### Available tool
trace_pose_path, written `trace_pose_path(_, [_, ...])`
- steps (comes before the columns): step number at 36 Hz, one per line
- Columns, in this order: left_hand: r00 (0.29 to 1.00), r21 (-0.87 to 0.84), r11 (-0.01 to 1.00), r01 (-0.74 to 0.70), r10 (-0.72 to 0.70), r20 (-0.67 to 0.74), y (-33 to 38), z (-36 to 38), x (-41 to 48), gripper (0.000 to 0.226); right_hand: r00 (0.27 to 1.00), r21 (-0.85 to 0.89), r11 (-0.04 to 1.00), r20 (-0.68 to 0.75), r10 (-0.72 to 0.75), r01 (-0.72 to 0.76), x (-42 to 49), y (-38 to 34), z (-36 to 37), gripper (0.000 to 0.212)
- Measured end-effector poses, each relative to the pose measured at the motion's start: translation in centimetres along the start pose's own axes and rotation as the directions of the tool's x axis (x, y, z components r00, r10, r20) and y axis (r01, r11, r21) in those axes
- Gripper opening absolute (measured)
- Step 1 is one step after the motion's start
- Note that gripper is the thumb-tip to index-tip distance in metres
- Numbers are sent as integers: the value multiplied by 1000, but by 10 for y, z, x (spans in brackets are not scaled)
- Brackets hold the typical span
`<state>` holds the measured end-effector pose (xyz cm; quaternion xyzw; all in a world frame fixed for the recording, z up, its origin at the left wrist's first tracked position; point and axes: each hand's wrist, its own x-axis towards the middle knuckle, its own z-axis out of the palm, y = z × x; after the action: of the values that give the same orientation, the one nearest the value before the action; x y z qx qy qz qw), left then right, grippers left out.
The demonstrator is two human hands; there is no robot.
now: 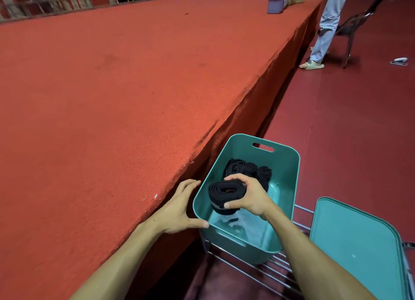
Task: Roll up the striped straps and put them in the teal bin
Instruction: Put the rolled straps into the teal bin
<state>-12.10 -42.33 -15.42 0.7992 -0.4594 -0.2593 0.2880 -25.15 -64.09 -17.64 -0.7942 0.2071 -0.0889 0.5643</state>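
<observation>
My right hand (249, 197) grips a rolled dark strap (224, 193) with a pale stripe, holding it inside the near end of the teal bin (289, 178). Several rolled dark straps (249, 169) lie at the bin's far end. My left hand (179, 207) rests against the bin's near left corner, thumb on the rim, fingers spread along its outer wall. The bin sits tilted on a metal wire rack (265, 270) beside the table.
A long table with a red cloth (112, 86) fills the left. A teal lid (357, 245) lies on the rack at right. Far back stand small boxes (278, 2), a person's legs (325, 25) and a chair (354, 23) on the red floor.
</observation>
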Motion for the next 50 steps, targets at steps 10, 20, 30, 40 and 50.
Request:
trace_pose_path(10, [998,54,997,-58,57,14,1,2,5,112,967,-103,976,-193,168,-191,13,16,16,63])
trace_pose_path(20, [997,102,992,-80,80,7,-5,2,14,121,888,-156,914,-344,306,-376,36,38,44,69])
trace_pose_path(30, [996,97,992,-81,83,-18,-5,3,14,117,886,-273,868,-341,315,-414,42,50,47,70])
trace_pose_path(40, [997,69,994,-80,80,-3,-5,3,15,117,880,-247,888,-388,276,-387,53,57,55,67])
trace_pose_path(50, [998,35,997,-63,62,25,-8,5,15,118,847,-226,888,-460,266,-402,59,70,62,67])
